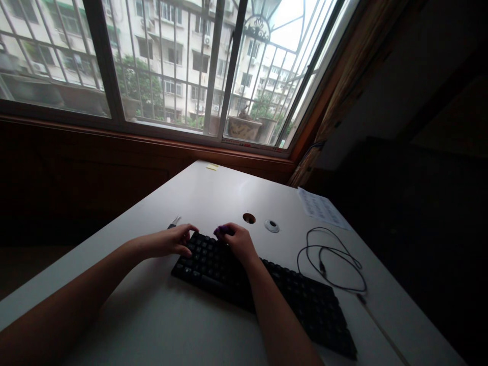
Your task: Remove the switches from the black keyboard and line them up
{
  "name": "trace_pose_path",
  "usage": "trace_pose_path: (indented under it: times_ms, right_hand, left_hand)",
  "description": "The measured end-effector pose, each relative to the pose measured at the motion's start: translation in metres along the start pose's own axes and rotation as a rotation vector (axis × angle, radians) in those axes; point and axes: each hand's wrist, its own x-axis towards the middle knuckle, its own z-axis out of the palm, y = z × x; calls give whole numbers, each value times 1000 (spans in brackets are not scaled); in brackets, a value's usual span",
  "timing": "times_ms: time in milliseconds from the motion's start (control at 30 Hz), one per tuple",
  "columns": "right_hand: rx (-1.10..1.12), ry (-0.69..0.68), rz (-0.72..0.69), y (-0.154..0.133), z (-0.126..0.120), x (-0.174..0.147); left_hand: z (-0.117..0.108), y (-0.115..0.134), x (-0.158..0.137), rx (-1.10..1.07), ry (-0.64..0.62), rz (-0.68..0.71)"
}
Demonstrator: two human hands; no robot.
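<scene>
A black full-size keyboard (305, 297) lies slantwise on the white table. My left hand (177, 241) rests at its far left corner, thumb and index finger apart and touching the keyboard. Over the upper row of keys, my right hand (238, 241) is closed on a small purple thing (223, 232); its kind cannot be made out, since the fingers cover part of it. The right forearm hides the middle of the keyboard. Just beyond my left hand lies a small tool (175, 222) with a dark handle and pale, thin prongs.
The white table (152, 315) has a round hole (249, 218), with a grey ring-shaped cover (272, 226) beside it. A coiled black cable (324, 264) and a printed sheet (322, 207) lie to the right. A yellow note (212, 166) sits at the far corner, below a barred window.
</scene>
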Motion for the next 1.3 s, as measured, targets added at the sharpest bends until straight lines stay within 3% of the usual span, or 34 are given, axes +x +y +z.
trace_pose_path:
  times_ms: [133,300,533,833,1000,1300]
  right_hand:
    - [112,-53,-22,1,-1,-1]
    - [10,-110,-103,-4,1,-2]
    - [-88,-75,-88,-5,3,-3]
    - [-26,29,-46,1,1,-1]
    - [118,-22,-32,6,-1,0]
    - [64,-160,14,1,-12,-1]
  left_hand:
    - [-1,7,-2,6,4,1]
    - [0,3,0,8,1,-11]
    - [0,-4,2,26,2,-2]
    - [0,-6,3,23,-3,-19]
    - [0,-9,3,23,-12,-3]
    - [2,-25,8,-31,-5,26]
